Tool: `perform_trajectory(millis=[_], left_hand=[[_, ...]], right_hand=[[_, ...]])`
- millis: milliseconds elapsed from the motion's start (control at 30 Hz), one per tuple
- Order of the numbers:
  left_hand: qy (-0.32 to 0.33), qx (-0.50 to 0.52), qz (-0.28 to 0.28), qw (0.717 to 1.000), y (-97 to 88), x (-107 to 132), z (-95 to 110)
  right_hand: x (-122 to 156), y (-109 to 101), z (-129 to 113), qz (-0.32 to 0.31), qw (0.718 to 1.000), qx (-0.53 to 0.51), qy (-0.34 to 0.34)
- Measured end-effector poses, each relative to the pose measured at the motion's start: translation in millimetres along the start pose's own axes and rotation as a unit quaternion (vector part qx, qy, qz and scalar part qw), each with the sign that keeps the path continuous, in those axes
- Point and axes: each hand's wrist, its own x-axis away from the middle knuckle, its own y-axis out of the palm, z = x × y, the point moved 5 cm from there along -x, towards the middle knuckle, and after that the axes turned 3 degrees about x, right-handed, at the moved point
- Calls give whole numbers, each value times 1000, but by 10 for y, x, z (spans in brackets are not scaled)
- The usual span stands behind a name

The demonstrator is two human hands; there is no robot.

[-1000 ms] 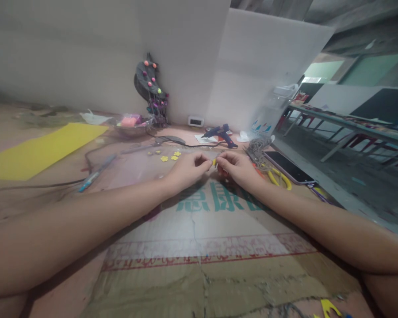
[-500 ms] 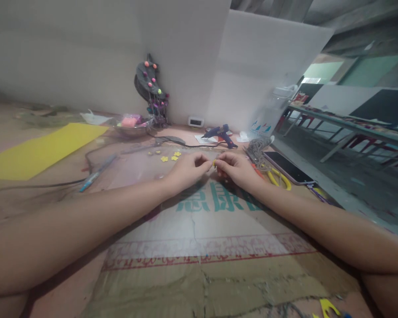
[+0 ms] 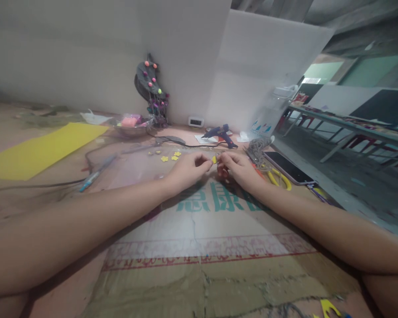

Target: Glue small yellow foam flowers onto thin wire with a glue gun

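Note:
My left hand [image 3: 193, 171] pinches a small yellow piece [image 3: 214, 159] between thumb and fingertips, above the printed cardboard [image 3: 199, 229]. Close on its right is my right hand [image 3: 237, 171], its fingers bent together at the edge of that piece. What the right fingers hold, if anything, is too small to make out. Several yellow flower cutouts [image 3: 165, 159] lie on the board just left of my left hand.
A blue glue gun [image 3: 219, 134] lies behind my hands. At right are grey yarn [image 3: 259, 151], yellow-handled scissors [image 3: 280, 177] and a phone [image 3: 289, 168]. A yellow sheet [image 3: 43, 150], pen [image 3: 96, 174] and bowl [image 3: 132, 129] are at left; a decorated grey moon [image 3: 147, 81] stands behind.
My right fingertips have drawn slightly right, away from my left fingertips, and more of the yellow piece shows between the hands. My left hand has hardly moved.

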Motion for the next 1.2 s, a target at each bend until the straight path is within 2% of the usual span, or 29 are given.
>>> perform_trajectory(millis=[200,533,867,1200], left_hand=[[-1,2,5,1000,-9,0,-10],[-8,-8,5,1000,-9,5,6],[-2,-9,3,1000,-13,11,12],[-5,1,-5,1000,0,11,3]], right_hand=[[-3,-37,-51,31,999,21,-13],[-18,-27,-88,29,993,112,-35],[-18,-7,-31,15,999,39,-12],[3,-8,-70,14,996,82,-35]])
